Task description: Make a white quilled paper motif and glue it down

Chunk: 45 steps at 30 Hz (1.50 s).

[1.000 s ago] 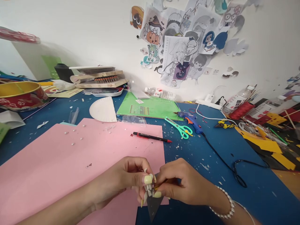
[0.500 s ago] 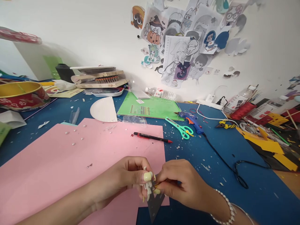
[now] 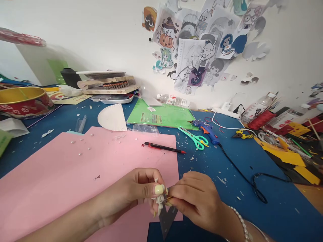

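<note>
Above the near edge of the pink sheet (image 3: 121, 161), both hands meet close together. My left hand (image 3: 141, 188) pinches a small white looped piece (image 3: 159, 199) between thumb and fingers. Right beside it, my right hand (image 3: 195, 198) is closed, its fingertips on a thin golden-brown object (image 3: 168, 199) touching or nearly touching the white piece. Most of that object is hidden by the fingers, so its kind is unclear. Just below the fingertips shows a flat dark grey pointed piece (image 3: 165, 222); whether a hand holds it I cannot tell.
A black pen (image 3: 164, 148) with a red tip and several small pearls (image 3: 82, 139) lie on the pink sheet. Beyond are green scissors (image 3: 194, 137), a blue glue gun (image 3: 208, 131) with its cord, and a green folder (image 3: 171, 117). A red tin (image 3: 27, 109) stands at left.
My right hand has turned slightly, its fingers closer over the thin object. My left hand and the white piece stay almost in place.
</note>
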### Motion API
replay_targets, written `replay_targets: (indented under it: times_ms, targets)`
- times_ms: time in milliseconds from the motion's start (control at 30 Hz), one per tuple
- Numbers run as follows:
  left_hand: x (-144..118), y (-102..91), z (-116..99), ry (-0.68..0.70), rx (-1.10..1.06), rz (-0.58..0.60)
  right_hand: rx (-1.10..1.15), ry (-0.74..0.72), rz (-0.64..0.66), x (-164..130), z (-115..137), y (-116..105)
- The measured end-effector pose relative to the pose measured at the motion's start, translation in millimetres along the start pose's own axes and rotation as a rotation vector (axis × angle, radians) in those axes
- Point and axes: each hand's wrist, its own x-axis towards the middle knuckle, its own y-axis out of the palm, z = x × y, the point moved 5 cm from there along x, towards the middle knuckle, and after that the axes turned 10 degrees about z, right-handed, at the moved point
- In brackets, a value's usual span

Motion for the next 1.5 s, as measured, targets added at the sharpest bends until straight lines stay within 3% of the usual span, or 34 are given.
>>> replay_targets:
  times_ms: [167, 467, 667, 1500]
  targets:
    - [0, 0.7, -3, 0.024, 0.009, -0.009, -0.038, 0.002, 0.016, 1, -2, 0]
    - [-2, -3.1, -10, 0.124, 0.040, -0.135, -0.019, 0.114, 0.021, 1, -15, 1]
    - [-4, -4.8, -12, 0.154, 0.066, -0.198, -0.007, 0.150, -0.115, 2, -16, -5]
    - [0, -4.5, 0, 0.165, 0.009, -0.170, -0.202, 0.116, -0.111, -2, -13, 5]
